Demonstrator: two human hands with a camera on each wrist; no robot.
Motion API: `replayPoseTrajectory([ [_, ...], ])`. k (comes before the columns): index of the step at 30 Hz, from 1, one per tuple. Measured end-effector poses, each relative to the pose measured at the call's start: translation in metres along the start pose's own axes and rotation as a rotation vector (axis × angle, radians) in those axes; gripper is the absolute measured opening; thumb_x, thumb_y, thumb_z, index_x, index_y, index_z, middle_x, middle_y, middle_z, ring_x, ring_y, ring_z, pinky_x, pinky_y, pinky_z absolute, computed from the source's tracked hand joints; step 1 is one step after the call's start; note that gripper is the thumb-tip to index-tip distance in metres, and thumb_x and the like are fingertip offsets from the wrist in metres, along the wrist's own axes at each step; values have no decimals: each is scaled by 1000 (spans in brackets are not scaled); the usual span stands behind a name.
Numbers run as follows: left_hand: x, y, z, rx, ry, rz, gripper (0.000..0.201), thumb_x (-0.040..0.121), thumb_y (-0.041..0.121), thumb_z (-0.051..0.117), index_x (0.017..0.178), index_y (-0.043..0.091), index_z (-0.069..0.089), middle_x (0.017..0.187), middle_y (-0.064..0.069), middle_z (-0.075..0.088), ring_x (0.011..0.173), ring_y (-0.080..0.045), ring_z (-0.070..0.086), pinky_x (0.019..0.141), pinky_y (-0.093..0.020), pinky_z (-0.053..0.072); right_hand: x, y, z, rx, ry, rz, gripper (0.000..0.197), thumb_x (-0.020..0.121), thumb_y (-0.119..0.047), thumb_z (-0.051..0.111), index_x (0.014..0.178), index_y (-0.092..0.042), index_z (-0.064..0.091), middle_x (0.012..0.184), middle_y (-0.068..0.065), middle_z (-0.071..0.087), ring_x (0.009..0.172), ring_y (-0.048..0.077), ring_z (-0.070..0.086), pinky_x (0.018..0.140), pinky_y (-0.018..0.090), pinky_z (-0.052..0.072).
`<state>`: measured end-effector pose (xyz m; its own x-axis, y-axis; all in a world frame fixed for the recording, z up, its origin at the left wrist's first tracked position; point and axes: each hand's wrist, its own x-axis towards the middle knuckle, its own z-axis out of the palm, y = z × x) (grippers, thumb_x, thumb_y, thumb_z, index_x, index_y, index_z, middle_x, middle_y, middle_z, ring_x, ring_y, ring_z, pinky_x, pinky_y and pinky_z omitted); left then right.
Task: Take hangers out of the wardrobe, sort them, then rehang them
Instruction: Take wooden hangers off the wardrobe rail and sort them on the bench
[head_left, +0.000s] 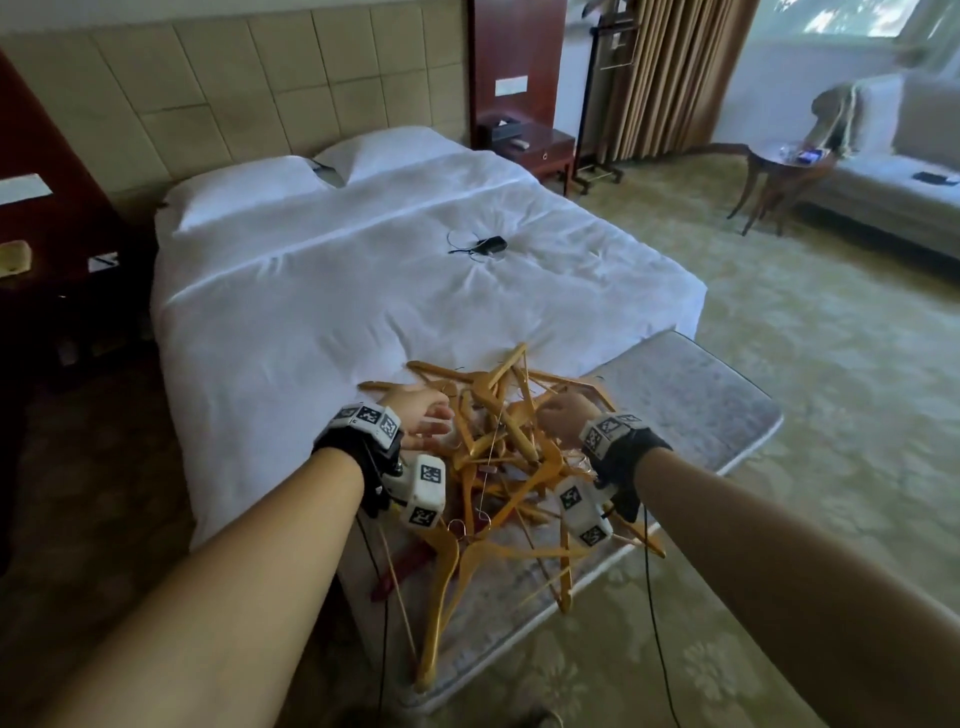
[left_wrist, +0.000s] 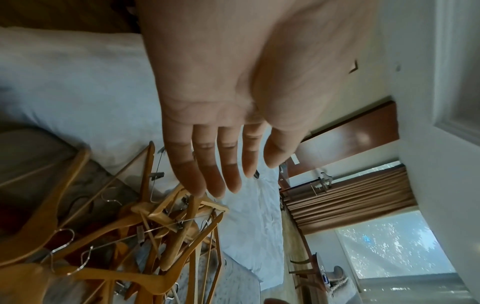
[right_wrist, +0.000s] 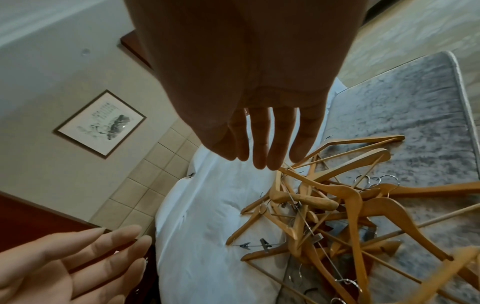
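Note:
A tangled pile of light wooden hangers (head_left: 498, 457) with metal hooks and clips lies on the grey padded bench (head_left: 701, 405) at the foot of the bed. My left hand (head_left: 426, 418) hovers at the pile's left edge. In the left wrist view its fingers (left_wrist: 221, 174) are straight and spread just above the hangers (left_wrist: 155, 216), holding nothing. My right hand (head_left: 561, 410) hangs over the pile's right side. Its fingers (right_wrist: 262, 148) are extended and empty above the hangers (right_wrist: 324, 205). The left hand (right_wrist: 78, 257) also shows palm up in the right wrist view.
The white bed (head_left: 363, 291) stretches ahead with a small black device and cord (head_left: 488, 244) on it. A dark red hanger (head_left: 410, 561) pokes out under the pile. A nightstand (head_left: 535, 145), a round side table (head_left: 779, 166) and a sofa (head_left: 883, 192) stand at the right. Patterned carpet surrounds the bench.

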<state>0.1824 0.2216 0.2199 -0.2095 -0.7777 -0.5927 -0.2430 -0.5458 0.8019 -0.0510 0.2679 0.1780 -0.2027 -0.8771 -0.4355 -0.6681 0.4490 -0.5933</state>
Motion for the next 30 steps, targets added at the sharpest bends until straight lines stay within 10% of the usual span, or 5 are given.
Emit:
replayPoseTrajectory([
  [6,68,3,38,-51,-46,-115,12,92,16,58,83,9,61,53,4,58,60,-16,59,56,-31,53,64,47,-19,65,-27,127,27,93,-25,51,100,-8,70,97,14,71,77,23,63,75,36,56],
  [15,182,-7,64,-69,37,-190,12,93,16,57,99,6,61,73,-4,64,50,-13,59,44,-23,51,143,82,-7,79,-128,276,28,85,-40,51,101,-27,69,92,-2,70,85,18,68,81,37,59],
  [26,339,-34,92,26,-7,-409,16,99,21,49,112,13,53,107,-7,57,84,-21,55,73,-39,53,248,139,36,141,-193,551,23,92,-31,50,82,-19,66,81,3,67,70,17,63,61,29,52],
  [30,383,-43,104,130,-38,-447,33,102,22,45,134,16,48,130,-9,49,117,-29,50,91,-44,50,275,162,57,202,-223,628,21,92,-29,52,94,-19,70,93,8,70,84,23,67,78,37,60],
])
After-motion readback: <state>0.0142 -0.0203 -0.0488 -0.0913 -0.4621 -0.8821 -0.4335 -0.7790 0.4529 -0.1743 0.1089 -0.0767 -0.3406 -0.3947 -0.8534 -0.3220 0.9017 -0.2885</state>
